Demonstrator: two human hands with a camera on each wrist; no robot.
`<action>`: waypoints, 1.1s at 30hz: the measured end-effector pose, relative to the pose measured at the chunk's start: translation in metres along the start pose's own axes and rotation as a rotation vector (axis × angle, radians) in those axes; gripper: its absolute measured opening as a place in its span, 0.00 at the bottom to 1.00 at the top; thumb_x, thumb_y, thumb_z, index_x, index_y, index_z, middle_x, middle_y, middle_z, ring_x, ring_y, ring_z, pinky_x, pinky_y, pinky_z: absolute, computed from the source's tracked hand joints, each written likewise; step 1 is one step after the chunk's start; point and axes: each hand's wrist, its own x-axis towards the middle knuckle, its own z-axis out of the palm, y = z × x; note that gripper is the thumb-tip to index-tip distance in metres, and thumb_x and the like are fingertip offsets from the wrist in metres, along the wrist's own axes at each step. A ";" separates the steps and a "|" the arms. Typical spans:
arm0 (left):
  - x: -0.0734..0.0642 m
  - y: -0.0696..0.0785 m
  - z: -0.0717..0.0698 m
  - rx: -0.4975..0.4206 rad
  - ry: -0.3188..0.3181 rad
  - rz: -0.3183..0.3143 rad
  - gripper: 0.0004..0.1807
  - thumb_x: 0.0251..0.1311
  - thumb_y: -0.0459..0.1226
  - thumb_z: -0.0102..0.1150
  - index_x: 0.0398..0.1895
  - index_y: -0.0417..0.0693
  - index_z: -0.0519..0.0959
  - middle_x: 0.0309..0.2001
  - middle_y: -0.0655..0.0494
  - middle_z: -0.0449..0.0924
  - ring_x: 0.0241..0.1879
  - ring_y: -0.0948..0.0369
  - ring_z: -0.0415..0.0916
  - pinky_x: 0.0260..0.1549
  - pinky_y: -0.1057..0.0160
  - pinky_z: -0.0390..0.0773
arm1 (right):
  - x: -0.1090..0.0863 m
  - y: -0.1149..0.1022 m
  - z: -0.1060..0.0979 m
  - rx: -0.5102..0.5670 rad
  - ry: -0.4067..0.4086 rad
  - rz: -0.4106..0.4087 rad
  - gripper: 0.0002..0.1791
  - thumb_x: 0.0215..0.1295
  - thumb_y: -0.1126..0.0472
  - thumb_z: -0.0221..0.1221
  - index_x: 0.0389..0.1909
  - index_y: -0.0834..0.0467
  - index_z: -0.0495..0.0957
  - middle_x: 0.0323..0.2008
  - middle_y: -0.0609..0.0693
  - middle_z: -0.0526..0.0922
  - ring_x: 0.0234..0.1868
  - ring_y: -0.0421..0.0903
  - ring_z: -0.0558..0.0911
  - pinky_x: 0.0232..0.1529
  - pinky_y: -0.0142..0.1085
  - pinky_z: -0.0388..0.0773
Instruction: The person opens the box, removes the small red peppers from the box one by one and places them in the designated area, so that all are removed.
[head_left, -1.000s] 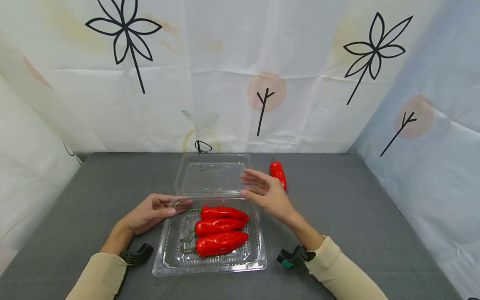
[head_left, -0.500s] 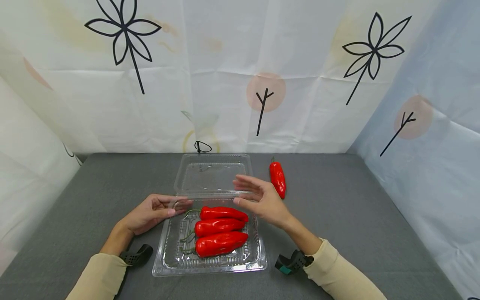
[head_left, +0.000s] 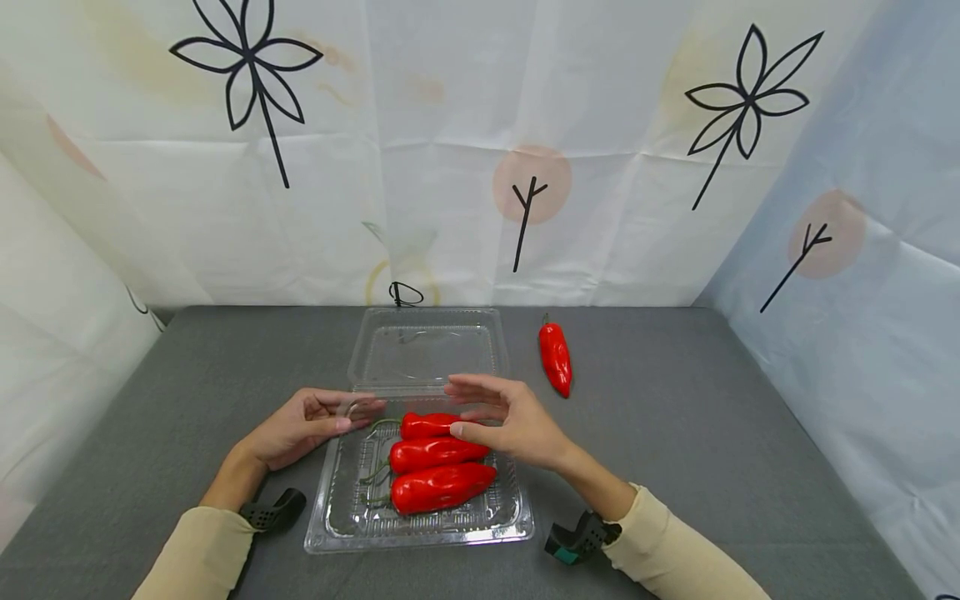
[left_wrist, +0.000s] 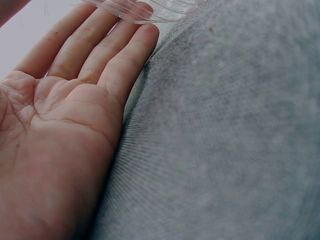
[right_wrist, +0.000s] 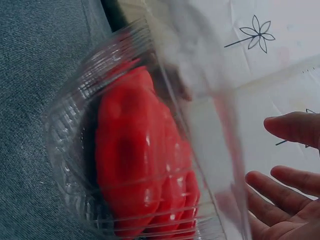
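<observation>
A clear plastic clamshell container (head_left: 420, 529) lies with three red peppers (head_left: 442, 487) side by side in its base, green stems pointing left. Its lid (head_left: 427, 350) is folded back behind the base. My left hand (head_left: 292, 425) holds the back left corner of the base; in the left wrist view the fingers (left_wrist: 120, 60) reach straight under the clear rim. Over the back right part of the container hovers my right hand (head_left: 517, 421), fingers extended and spread, partly covering the rear pepper. In the right wrist view nothing lies between its fingers (right_wrist: 280, 195) and thumb.
Another red pepper (head_left: 555, 358) lies on the grey tabletop (head_left: 675, 417) to the right of the lid. White fabric (head_left: 450, 167) with plant drawings hangs behind and at both sides. Each wrist carries a black strap (head_left: 273, 508).
My right hand has moved left and toward me, from beside the far pepper to over the rear pepper in the container. The left hand and container have stayed in place.
</observation>
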 end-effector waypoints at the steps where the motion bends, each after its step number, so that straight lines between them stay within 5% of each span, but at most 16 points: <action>1: 0.000 0.000 0.000 0.001 0.000 0.000 0.24 0.71 0.20 0.46 0.70 0.24 0.65 0.66 0.41 0.74 0.68 0.55 0.71 0.64 0.60 0.72 | 0.000 0.000 0.001 -0.002 -0.009 0.001 0.30 0.65 0.68 0.65 0.68 0.68 0.70 0.62 0.67 0.77 0.61 0.67 0.77 0.59 0.45 0.79; 13: 0.000 0.000 0.000 -0.007 -0.005 0.006 0.24 0.71 0.20 0.45 0.70 0.25 0.65 0.67 0.41 0.73 0.68 0.55 0.71 0.65 0.60 0.71 | 0.000 0.005 0.010 0.034 -0.166 -0.036 0.29 0.63 0.71 0.65 0.65 0.69 0.72 0.59 0.68 0.79 0.59 0.64 0.79 0.58 0.51 0.79; 33: 0.000 -0.001 -0.001 -0.007 -0.004 0.007 0.24 0.71 0.22 0.48 0.70 0.24 0.65 0.67 0.40 0.73 0.68 0.54 0.70 0.65 0.60 0.71 | -0.003 0.003 0.014 -0.126 -0.369 0.001 0.27 0.64 0.66 0.69 0.63 0.65 0.76 0.54 0.59 0.85 0.50 0.47 0.86 0.55 0.40 0.82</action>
